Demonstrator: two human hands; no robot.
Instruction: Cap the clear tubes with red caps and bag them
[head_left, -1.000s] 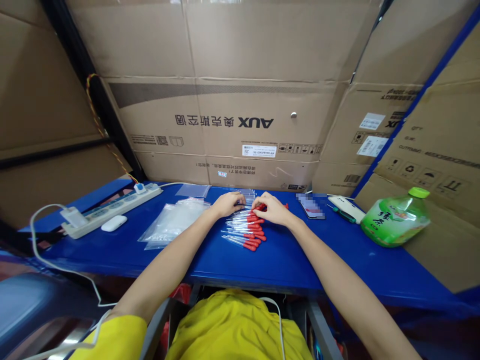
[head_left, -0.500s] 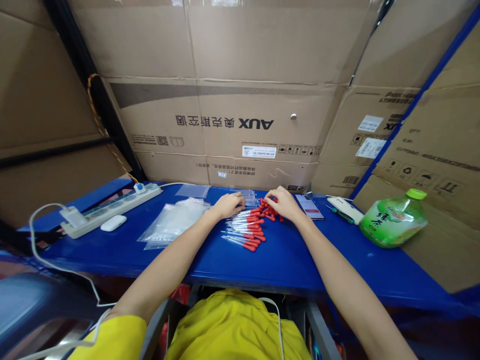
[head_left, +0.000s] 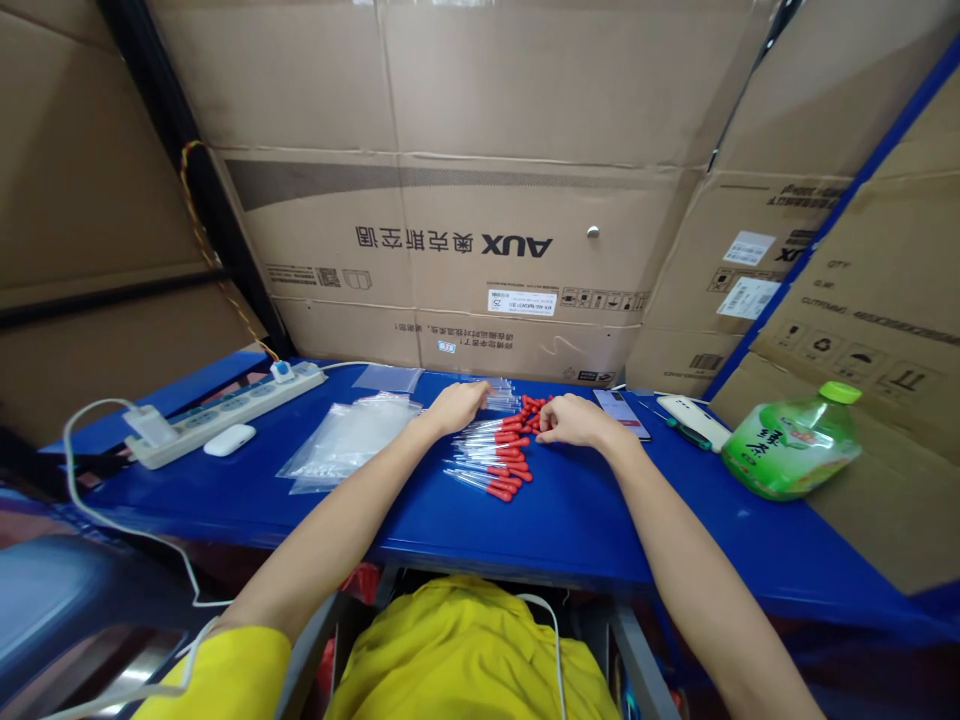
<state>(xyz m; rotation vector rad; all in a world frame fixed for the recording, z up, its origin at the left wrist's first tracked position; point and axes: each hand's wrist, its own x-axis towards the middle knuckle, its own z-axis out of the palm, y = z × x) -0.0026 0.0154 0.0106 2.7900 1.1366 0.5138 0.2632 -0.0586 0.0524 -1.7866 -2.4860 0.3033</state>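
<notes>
A row of clear droppers with red bulbs (head_left: 491, 462) lies on the blue table (head_left: 570, 520). My left hand (head_left: 456, 405) rests at the row's far left end, on the glass tips, fingers curled over them. My right hand (head_left: 576, 420) sits just right of the row, fingers pinched on a loose red bulb from the small heap of red bulbs (head_left: 534, 410). More clear glass tubes (head_left: 501, 395) lie behind the row.
Clear plastic bags (head_left: 346, 440) lie left of the droppers. A white power strip (head_left: 225, 412) and a white case (head_left: 229, 439) are further left. A phone (head_left: 621, 412), a white device (head_left: 693, 420) and a green bottle (head_left: 792, 440) lie right. Cardboard boxes wall the back.
My right hand went from the row out to the heap of red bulbs, then came back a little toward me with its fingers pinched. The left hand hardly moved.
</notes>
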